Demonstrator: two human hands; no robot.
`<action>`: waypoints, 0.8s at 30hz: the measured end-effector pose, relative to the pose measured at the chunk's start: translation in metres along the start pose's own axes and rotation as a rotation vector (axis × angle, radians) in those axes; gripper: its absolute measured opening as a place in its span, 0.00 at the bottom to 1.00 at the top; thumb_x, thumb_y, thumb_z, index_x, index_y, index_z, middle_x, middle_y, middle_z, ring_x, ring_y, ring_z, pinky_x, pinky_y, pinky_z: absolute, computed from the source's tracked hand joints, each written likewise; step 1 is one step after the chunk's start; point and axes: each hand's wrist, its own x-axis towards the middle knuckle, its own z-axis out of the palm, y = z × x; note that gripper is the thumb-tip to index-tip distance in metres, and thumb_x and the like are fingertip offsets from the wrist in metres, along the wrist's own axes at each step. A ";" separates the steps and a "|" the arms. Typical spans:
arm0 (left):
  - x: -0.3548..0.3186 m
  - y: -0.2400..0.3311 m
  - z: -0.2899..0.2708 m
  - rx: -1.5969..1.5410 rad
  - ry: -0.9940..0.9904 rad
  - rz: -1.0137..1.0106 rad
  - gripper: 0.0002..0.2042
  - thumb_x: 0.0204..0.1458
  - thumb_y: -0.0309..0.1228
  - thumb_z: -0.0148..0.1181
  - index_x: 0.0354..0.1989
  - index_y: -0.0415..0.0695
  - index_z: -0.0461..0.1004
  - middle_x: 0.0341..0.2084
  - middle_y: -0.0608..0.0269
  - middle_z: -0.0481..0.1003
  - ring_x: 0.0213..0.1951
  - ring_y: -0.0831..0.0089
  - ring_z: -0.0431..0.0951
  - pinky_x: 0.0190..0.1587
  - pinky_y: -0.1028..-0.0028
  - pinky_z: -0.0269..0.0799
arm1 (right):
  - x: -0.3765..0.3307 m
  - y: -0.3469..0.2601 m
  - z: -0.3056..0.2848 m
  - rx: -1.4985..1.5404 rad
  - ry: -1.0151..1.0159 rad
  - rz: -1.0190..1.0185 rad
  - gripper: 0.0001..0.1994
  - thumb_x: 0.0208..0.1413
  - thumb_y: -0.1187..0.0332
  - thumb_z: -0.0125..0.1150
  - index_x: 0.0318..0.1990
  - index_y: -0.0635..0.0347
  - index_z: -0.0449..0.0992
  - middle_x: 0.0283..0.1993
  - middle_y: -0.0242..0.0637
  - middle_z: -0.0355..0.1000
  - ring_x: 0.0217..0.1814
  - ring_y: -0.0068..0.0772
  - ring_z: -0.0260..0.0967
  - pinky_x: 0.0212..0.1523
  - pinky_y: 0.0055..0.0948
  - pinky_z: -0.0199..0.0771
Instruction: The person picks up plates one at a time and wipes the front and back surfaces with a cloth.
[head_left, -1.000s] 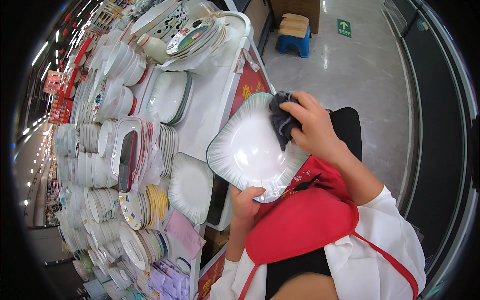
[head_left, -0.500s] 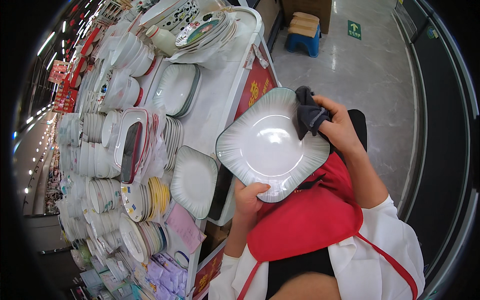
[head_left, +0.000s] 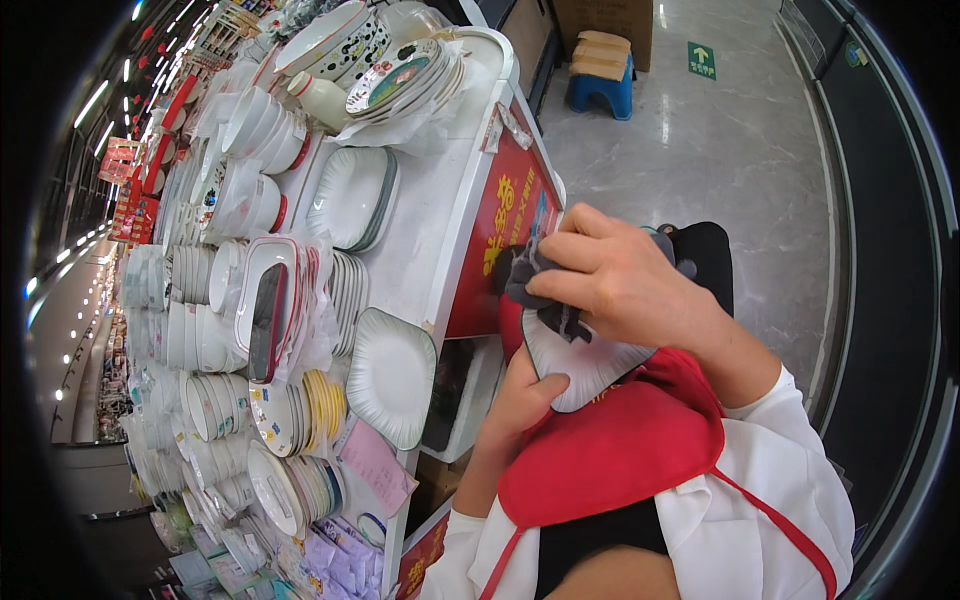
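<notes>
My right fingers (head_left: 560, 262) were curled tight around a dark grey cleaning cloth (head_left: 530, 285), pressing it down on the upper edge of the white square ceramic plate with a wavy dark rim (head_left: 585, 365). My right hand (head_left: 625, 285) covered most of that plate from above. My left hand (head_left: 520, 400) gripped it from below, thumb on the near rim, fingers hidden behind it, so I held it tilted against my red apron (head_left: 610, 460), just beside the bench (head_left: 430, 230) and off its top. I judged this to be the wiping step, with the cloth working the far edge. The next stroke seemed to call for steady pressure and a firm lower grip. On the bench nearby lay a matching white square plate (head_left: 392, 375), stacked white bowls (head_left: 215, 345) and yellow-rimmed dishes (head_left: 325, 405).
</notes>
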 end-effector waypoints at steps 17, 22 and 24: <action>0.010 0.015 -0.019 -0.444 0.351 0.309 0.27 0.53 0.23 0.55 0.62 0.34 0.54 0.54 0.49 0.65 0.54 0.56 0.69 0.56 0.57 0.66 | -0.058 0.005 0.024 1.287 0.313 0.686 0.17 0.55 0.68 0.55 0.48 0.72 0.72 0.48 0.36 0.71 0.48 0.23 0.65 0.51 0.25 0.64; 0.020 -0.004 -0.012 -0.697 0.148 0.154 0.24 0.58 0.31 0.54 0.60 0.36 0.57 0.50 0.52 0.69 0.49 0.61 0.73 0.53 0.60 0.70 | -0.041 -0.022 0.019 0.646 0.299 0.167 0.10 0.42 0.72 0.66 0.31 0.67 0.73 0.40 0.50 0.65 0.39 0.45 0.66 0.39 0.31 0.65; 0.018 -0.012 -0.003 -0.765 0.019 0.075 0.23 0.57 0.30 0.54 0.59 0.36 0.59 0.49 0.53 0.70 0.48 0.62 0.73 0.51 0.61 0.71 | -0.031 -0.035 0.017 0.514 0.379 0.047 0.10 0.41 0.69 0.68 0.27 0.63 0.74 0.39 0.49 0.64 0.35 0.44 0.65 0.34 0.31 0.64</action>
